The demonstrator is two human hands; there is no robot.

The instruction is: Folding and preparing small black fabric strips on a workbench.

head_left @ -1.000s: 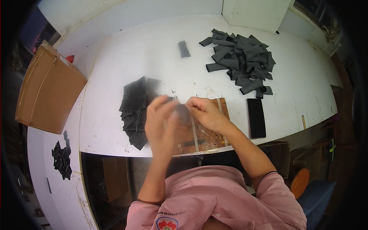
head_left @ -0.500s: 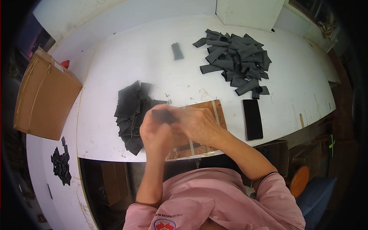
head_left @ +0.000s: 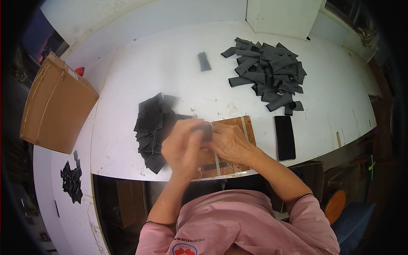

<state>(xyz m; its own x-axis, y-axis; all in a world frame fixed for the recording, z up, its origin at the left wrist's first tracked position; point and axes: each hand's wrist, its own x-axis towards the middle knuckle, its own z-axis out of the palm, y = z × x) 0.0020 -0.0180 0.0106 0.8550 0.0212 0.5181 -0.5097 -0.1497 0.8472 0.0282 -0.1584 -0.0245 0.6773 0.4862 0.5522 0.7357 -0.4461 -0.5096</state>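
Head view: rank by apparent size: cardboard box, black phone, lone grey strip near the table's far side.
1. Cardboard box, by far the largest.
2. Black phone.
3. Lone grey strip, smallest; it lies farther from the camera, so its true size next to the phone is unsure.

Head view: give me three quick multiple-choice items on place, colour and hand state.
1. Where does the dark phone lie?
A. right of the wooden board
B. on the cardboard box
C. left of the flat black stack

2. What colour is the big heap of strips?
A. white
B. dark grey
C. red

3. How are the left hand and right hand?
A. far apart
B. resting on the heap
C. together over the board

A: the phone lies beside the board's right edge. B: the strips are dark grey. C: both hands meet above the board.
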